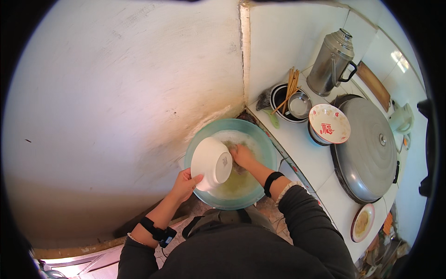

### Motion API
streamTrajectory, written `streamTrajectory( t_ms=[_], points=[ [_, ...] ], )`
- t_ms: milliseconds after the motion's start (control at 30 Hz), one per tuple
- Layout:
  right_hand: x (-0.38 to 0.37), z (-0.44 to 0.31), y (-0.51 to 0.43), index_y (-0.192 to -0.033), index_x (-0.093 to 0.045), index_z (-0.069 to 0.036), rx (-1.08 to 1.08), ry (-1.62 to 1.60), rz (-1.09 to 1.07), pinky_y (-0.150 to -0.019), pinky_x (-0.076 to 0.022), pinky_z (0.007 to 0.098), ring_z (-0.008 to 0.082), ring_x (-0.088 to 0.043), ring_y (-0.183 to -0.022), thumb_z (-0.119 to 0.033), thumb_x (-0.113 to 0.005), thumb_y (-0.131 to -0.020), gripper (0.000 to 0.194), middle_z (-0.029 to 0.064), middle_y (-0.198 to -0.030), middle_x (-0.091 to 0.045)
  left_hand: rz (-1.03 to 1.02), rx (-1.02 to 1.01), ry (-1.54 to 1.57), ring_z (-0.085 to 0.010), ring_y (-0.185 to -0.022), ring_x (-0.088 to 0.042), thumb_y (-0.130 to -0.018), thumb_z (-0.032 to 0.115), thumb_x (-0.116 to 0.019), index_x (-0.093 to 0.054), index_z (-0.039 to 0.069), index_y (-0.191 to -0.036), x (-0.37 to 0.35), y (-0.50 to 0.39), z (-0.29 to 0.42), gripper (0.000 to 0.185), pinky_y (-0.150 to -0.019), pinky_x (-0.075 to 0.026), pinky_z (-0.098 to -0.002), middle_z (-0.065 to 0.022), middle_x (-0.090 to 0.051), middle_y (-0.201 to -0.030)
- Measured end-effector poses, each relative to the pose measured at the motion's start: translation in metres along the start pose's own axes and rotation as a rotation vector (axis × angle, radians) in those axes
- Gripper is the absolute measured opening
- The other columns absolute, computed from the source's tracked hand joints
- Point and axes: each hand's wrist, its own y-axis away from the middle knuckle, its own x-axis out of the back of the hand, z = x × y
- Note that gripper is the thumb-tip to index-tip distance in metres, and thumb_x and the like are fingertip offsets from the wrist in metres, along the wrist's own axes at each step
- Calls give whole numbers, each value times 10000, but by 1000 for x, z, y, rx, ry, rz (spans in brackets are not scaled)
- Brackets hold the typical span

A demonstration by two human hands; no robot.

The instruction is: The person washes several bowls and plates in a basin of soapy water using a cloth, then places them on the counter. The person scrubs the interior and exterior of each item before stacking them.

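My left hand (186, 183) grips the rim of a white bowl (209, 164), thumb on its outer wall. The bowl is tipped on its side over a green plastic basin (198, 132), its underside with a small printed mark turned towards the right. My right hand (243, 156) is inside the basin beside the bowl's base, its fingers around a greyish wet dishcloth (239, 170) that is partly hidden by the hand. Cloudy yellowish water (233, 188) with foam along the far side fills the basin's lower part.
On the tiled counter (310, 167) at right are stacked bowls (329, 123), a dark pot (277, 96) with chopsticks (292, 85) and a metal cup (299, 105), a large lid (366, 150), a thermos flask (331, 62) and a plate (362, 223). A wall (122, 104) rises at left.
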Motion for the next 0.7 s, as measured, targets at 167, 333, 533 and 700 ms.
streamTrajectory(
  t_ms=[167, 333, 533, 700],
  points=[
    [-33, 52, 18, -988, -554, -4, 559, 679, 295, -749, -450, 407, 346, -567, -809, -261, -516, -798, 322, 205, -887, -591, 4, -34, -4, -121, -845, -581, -810, 61, -590, -548, -17, -1063, 6, 8, 7, 268, -752, -460, -260, -80, -615, -981],
    [-6, 42, 15, -1011, -559, -25, 261, 94, -226, -721, -455, 351, 271, -575, -758, -171, -536, -805, 254, 122, -840, -598, 47, -1, -122, -120, -816, -583, -808, 39, -582, -550, -28, -1047, 6, 4, 8, 250, -752, -463, -265, -82, -616, -974],
    [5, -27, 61, -1019, -585, -40, 390, -612, 172, -709, -425, 285, 213, -531, -773, -206, -617, -762, 307, 103, -905, -560, 53, -12, -150, -108, -791, -580, -797, -7, -558, -564, -30, -1014, -7, -12, 1, 219, -712, -467, -247, -61, -619, -930],
    [0, -81, 90, -1075, -593, -188, 766, 71, 457, -822, -347, 409, 333, -439, -922, -217, -636, -697, 382, 127, -1142, -476, 71, -136, -292, -100, -798, -568, -789, -33, -538, -565, -22, -1000, -28, -31, -4, 213, -704, -458, -240, -52, -614, -910]
  ],
)
